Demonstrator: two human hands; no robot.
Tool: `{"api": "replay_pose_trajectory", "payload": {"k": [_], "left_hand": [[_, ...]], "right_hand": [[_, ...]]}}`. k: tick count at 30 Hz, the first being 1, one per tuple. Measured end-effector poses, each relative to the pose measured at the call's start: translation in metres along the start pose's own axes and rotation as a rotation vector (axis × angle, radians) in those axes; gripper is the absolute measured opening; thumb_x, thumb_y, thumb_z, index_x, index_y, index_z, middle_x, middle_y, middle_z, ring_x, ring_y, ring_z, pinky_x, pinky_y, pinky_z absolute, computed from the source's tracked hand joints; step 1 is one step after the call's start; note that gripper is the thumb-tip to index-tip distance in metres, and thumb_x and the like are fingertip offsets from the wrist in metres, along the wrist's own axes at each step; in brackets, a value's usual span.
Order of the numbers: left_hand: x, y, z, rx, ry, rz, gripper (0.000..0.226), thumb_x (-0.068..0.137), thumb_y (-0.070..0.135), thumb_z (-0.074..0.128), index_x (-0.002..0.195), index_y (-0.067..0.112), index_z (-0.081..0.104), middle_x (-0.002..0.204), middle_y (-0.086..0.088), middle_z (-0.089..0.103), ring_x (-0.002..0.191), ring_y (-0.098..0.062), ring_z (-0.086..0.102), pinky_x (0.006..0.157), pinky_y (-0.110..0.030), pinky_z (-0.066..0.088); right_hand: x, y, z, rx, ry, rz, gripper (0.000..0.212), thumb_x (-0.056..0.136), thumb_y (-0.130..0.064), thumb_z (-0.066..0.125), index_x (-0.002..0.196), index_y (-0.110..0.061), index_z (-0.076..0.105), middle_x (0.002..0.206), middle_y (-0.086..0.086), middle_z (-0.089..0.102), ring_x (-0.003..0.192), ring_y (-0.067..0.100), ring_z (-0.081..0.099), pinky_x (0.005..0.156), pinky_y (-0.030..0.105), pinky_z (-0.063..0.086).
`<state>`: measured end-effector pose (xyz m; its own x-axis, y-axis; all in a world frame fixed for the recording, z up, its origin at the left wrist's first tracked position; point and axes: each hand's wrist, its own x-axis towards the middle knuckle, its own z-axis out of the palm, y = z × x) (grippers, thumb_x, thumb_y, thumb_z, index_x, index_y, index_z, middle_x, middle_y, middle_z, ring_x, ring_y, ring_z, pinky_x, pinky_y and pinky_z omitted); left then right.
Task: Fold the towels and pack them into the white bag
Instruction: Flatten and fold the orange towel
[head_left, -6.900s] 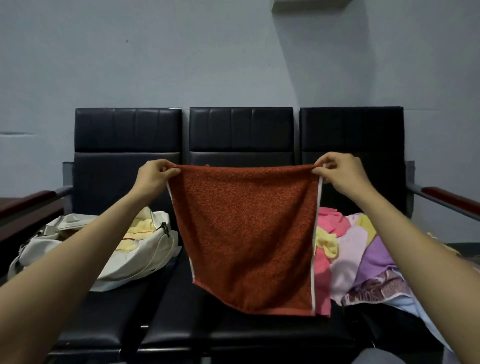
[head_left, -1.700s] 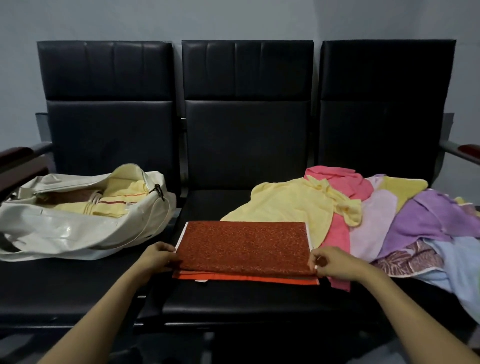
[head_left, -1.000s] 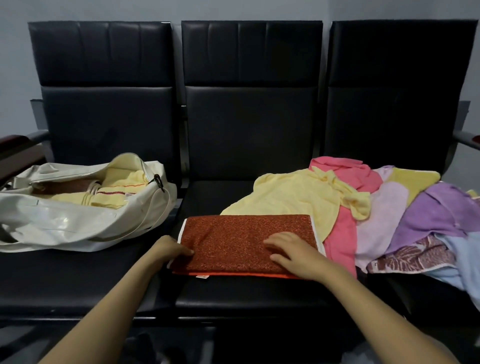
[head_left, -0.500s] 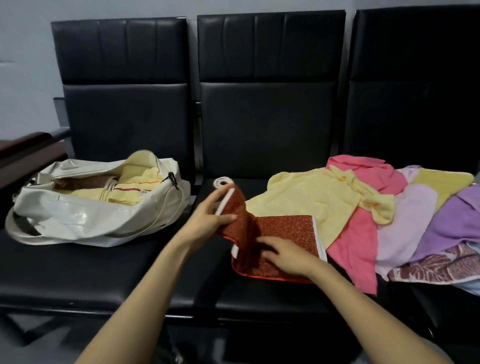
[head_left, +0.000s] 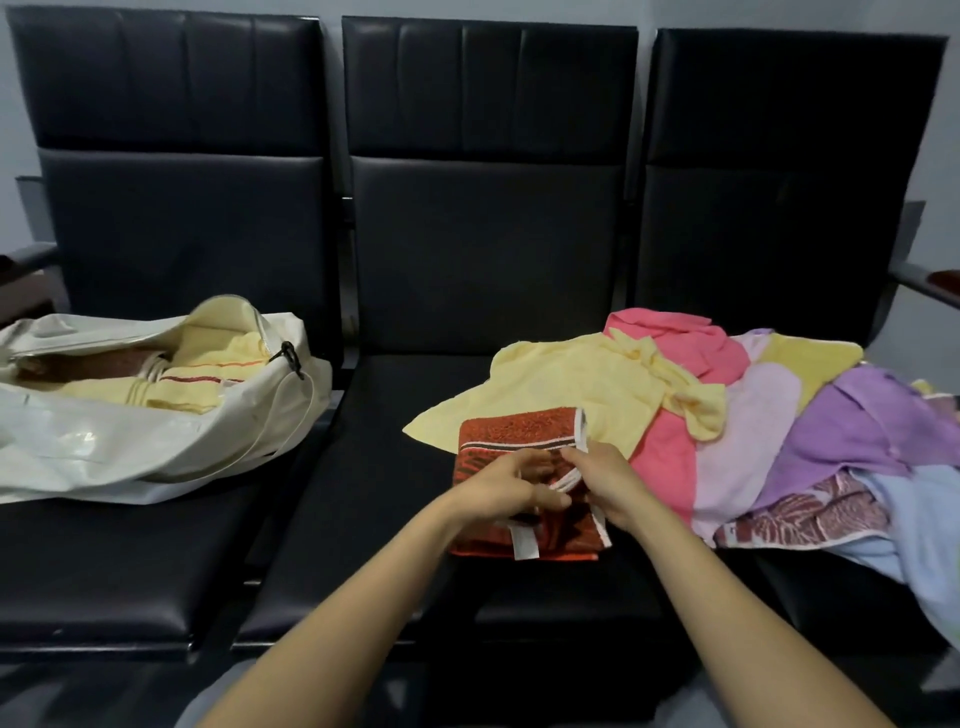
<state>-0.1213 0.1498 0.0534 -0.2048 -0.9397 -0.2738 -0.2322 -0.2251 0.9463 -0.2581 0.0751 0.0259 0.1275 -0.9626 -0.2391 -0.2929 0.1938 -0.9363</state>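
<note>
Head view, looking down on a row of three black padded seats against a pale wall.

White bag lies on its side on the left seat, mouth unzipped and gaping. Folded yellow towels with a red stripe show inside it, and something reddish-brown is tucked further in.

Loose pile of towels covers the right seat: pink, lilac, purple, pale blue, and one with a red leaf print near the front edge. A yellow towel spills from the pile onto the middle seat, spread flat.

Red towel sits on the middle seat, toward the right, folded into a small thick square. Its far edge overlaps the yellow towel, and its near edge lies toward the front of the cushion.

Left hand and right hand are close together on top of the red towel, nearly touching. Both have fingers curled, pinching its white hem between them. Forearms are bare.

A small white label hangs from the towel's near edge, below the left hand.
</note>
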Motion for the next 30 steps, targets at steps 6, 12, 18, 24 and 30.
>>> {"api": "replay_pose_trajectory", "payload": {"k": [6,12,18,24,30], "left_hand": [[0.011,-0.019,-0.037,0.058,0.389,-0.081,0.014,0.086,0.005,0.066,0.097,0.012,0.065,0.102,-0.011,0.067,0.085,-0.018,0.063,0.086,-0.035,0.055],[0.011,-0.032,-0.058,0.219,0.552,-0.228,0.025,0.088,0.021,0.067,0.106,0.009,0.054,0.106,-0.005,0.064,0.095,-0.021,0.063,0.078,-0.032,0.051],[0.013,-0.025,-0.056,-0.257,0.337,-0.278,0.044,0.073,0.021,0.083,0.108,0.004,0.063,0.097,-0.012,0.074,0.089,-0.027,0.071,0.085,-0.04,0.057],[0.002,-0.002,-0.042,-0.408,0.129,-0.167,0.028,0.088,0.012,0.061,0.115,0.004,0.059,0.106,-0.017,0.07,0.094,-0.03,0.068,0.077,-0.036,0.055],[-0.026,0.02,-0.053,-0.506,0.066,-0.02,0.031,0.083,0.015,0.063,0.114,0.008,0.059,0.101,-0.013,0.07,0.088,-0.024,0.067,0.084,-0.037,0.053]], "right_hand": [[-0.006,0.0,-0.007,-0.642,0.12,-0.237,0.012,0.095,-0.022,0.058,0.096,-0.01,0.06,0.077,0.0,0.056,0.064,0.014,0.048,0.051,0.026,0.029],[-0.009,0.001,-0.003,-0.735,0.145,-0.183,0.015,0.1,-0.026,0.05,0.106,-0.012,0.047,0.073,-0.005,0.048,0.07,0.019,0.049,0.046,0.023,0.024],[-0.012,0.004,0.001,-0.79,0.148,-0.168,0.028,0.101,-0.024,0.047,0.123,-0.007,0.044,0.072,-0.001,0.049,0.067,0.02,0.05,0.047,0.028,0.028],[-0.011,0.002,0.009,-0.758,0.155,-0.161,0.03,0.102,-0.015,0.035,0.129,-0.003,0.039,0.106,0.018,0.062,0.08,0.029,0.054,0.064,0.032,0.036],[-0.013,-0.013,0.009,-0.149,0.002,-0.033,0.073,0.091,-0.07,0.034,0.126,-0.008,0.048,0.117,0.005,0.06,0.106,0.022,0.057,0.084,0.032,0.044]]}}
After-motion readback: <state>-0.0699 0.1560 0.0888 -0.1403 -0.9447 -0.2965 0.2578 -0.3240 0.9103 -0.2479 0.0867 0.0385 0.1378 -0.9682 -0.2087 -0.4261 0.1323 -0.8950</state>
